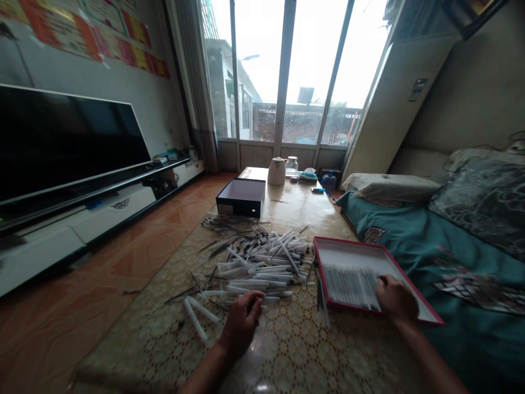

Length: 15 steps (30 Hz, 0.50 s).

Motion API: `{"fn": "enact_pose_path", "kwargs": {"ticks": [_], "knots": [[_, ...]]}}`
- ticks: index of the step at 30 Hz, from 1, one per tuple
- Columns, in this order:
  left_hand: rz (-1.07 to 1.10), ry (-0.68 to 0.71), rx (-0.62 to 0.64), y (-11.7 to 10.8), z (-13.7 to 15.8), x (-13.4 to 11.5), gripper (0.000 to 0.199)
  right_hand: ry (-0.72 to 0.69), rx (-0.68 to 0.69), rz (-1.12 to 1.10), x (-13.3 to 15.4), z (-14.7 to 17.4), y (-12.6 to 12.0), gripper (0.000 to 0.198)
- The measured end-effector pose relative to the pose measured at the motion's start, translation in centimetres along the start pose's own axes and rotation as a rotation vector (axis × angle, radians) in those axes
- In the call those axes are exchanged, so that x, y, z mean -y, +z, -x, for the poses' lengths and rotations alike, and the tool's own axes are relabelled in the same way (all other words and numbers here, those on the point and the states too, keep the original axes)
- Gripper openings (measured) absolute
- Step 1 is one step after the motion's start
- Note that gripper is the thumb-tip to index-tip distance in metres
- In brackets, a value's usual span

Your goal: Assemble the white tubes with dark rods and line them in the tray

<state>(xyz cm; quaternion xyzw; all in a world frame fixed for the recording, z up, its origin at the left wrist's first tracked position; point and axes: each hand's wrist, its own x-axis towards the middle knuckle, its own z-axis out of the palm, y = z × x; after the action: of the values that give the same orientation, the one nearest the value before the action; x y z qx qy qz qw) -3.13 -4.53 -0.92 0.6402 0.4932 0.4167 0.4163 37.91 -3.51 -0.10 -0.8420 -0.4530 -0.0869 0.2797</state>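
My left hand point(241, 320) is low over the table, at the near edge of a loose pile of white pen tubes point(262, 268). Its fingers are loosely bent, with a gap to the thumb and nothing visible between them. Thin dark refills point(223, 224) lie among and behind the tubes. To the right, a shallow red-rimmed box lid point(348, 242) holds a row of pens point(348, 284) laid side by side. My right hand point(396, 298) is closed over the right end of that row; whatever its fingers grip is hidden.
Farther back on the patterned table point(287, 339) stand a dark open box point(240, 198), a pale kettle point(276, 171), a glass jar point(291, 166) and a tissue pack point(308, 174). A sofa point(410, 246) adjoins the right side. A television cabinet point(102, 213) stands left across the floor.
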Motion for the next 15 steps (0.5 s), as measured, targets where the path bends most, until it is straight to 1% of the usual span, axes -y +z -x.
{"fn": "enact_pose_path", "kwargs": {"ticks": [2,4,5,7,8,11,15], "knots": [[-0.011,0.021,-0.008,0.0,0.1,-0.1,0.024,-0.134,0.032,-0.030,2.0,1.1,0.6,0.019],[-0.017,0.029,-0.020,0.0,0.2,-0.1,0.023,-0.250,0.068,-0.078,4.7,2.8,1.3,0.021],[-0.016,0.026,-0.023,0.0,0.2,-0.1,0.022,-0.334,0.095,-0.131,6.2,3.8,1.8,0.022],[-0.018,0.020,-0.032,-0.1,0.2,-0.1,0.023,-0.454,0.199,-0.204,9.3,5.8,2.6,0.024],[-0.024,0.024,-0.043,-0.1,0.2,-0.1,0.022,-0.485,0.247,-0.215,10.7,6.7,2.9,0.023],[-0.047,0.046,-0.084,-0.2,0.2,-0.4,0.022,-0.465,0.290,-0.168,14.3,8.2,3.9,0.020],[-0.066,0.027,-0.073,-0.4,0.2,-0.6,0.024,-0.403,0.301,-0.078,17.1,7.9,5.1,0.016]]}}
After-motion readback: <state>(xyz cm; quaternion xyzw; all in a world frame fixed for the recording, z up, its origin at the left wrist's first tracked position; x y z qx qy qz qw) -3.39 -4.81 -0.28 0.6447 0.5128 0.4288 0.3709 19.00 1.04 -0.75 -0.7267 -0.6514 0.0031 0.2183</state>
